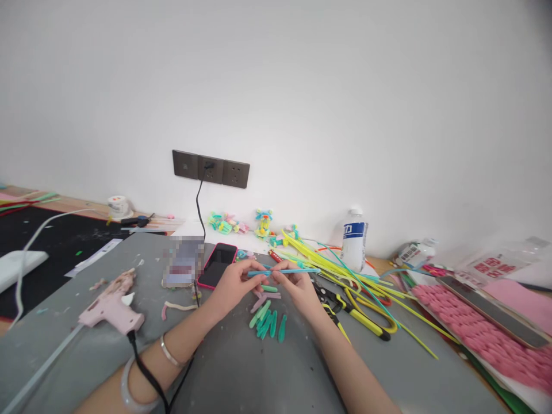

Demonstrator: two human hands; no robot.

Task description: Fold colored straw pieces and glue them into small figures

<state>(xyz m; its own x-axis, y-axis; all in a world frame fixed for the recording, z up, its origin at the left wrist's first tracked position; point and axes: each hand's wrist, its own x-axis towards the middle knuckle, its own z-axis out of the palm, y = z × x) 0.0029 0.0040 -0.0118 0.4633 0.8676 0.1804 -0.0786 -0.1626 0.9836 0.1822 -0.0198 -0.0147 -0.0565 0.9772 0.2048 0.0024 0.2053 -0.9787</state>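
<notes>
A light blue pipe cleaner [305, 270] runs between my two hands, its long end sticking out to the right. My left hand [241, 283] pinches it near its left end, fingers closed. Close beside it, my right hand [291, 282] also pinches the stem between thumb and fingers. Below the hands lie several short folded green pipe cleaner pieces [273, 324], with lilac pieces [260, 302] just above them. Exactly how the blue stem is bent between the fingertips is hidden.
A pink glue gun [112, 307] with a black cord lies left. A phone [219, 264] is behind my left hand. Yellow pipe cleaners [319, 261], yellow-handled pliers [362, 322] and a bottle [354, 238] are to the right. Small fuzzy figures [263, 223] stand by the wall.
</notes>
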